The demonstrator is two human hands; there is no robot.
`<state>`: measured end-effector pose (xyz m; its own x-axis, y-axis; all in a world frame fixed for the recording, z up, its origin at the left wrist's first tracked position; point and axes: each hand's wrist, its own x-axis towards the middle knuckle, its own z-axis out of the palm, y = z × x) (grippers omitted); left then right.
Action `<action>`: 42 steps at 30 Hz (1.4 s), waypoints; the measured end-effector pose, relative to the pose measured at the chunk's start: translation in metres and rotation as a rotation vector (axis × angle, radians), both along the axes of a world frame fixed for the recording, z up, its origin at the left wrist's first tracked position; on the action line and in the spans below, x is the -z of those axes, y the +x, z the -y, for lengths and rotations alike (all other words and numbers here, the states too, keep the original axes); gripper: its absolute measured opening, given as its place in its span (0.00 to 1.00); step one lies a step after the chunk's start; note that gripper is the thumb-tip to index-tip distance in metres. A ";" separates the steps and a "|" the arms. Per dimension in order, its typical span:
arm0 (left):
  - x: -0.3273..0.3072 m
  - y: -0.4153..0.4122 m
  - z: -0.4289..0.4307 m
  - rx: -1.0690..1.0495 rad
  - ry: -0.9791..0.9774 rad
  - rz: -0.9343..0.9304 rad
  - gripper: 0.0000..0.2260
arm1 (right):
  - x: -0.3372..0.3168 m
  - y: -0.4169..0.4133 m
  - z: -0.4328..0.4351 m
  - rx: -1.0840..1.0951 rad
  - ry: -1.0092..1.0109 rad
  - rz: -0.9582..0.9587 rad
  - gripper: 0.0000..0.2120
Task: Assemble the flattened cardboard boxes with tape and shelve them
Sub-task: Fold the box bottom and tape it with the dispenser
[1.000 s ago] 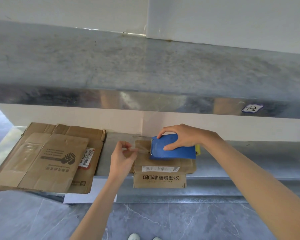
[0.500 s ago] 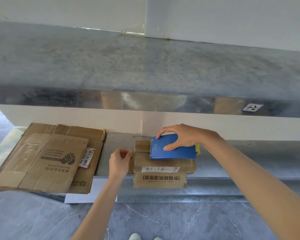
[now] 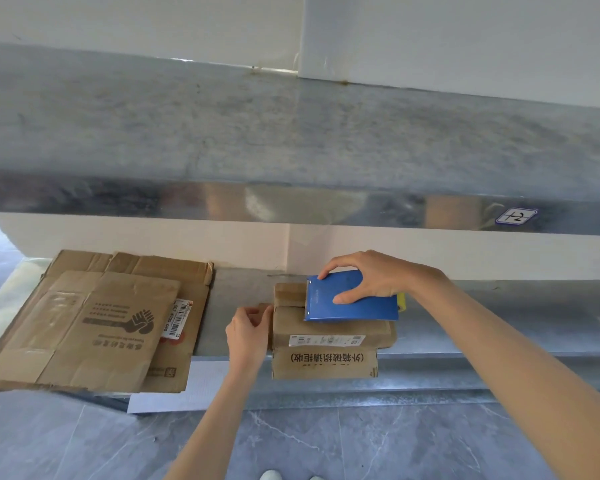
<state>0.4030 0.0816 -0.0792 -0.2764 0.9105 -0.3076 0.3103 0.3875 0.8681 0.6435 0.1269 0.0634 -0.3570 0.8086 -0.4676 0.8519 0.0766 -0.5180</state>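
Left hand (image 3: 246, 336) at box (image 3: 329, 329), grip unclear; right hand (image 3: 374, 278) grips dispenser (image 3: 359, 306).

Left hand (image 3: 248, 336) has come down from its raised pinch beside the blue tape dispenser (image 3: 352, 299) to the left side of the small box (image 3: 326, 330), fingers curled at its edge.

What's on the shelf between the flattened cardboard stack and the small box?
Head view: bare shelf, plus the left hand at the small box.
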 end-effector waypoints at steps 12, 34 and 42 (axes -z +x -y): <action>-0.024 -0.007 -0.003 0.554 0.399 -0.145 0.26 | -0.001 -0.001 0.011 0.026 0.029 0.010 0.21; -0.005 0.016 0.008 0.689 0.472 -0.632 0.46 | -0.003 0.024 0.008 -0.149 -0.015 0.003 0.18; -0.003 0.014 0.008 0.696 0.437 -0.723 0.48 | -0.002 0.085 0.013 -0.196 -0.033 -0.037 0.19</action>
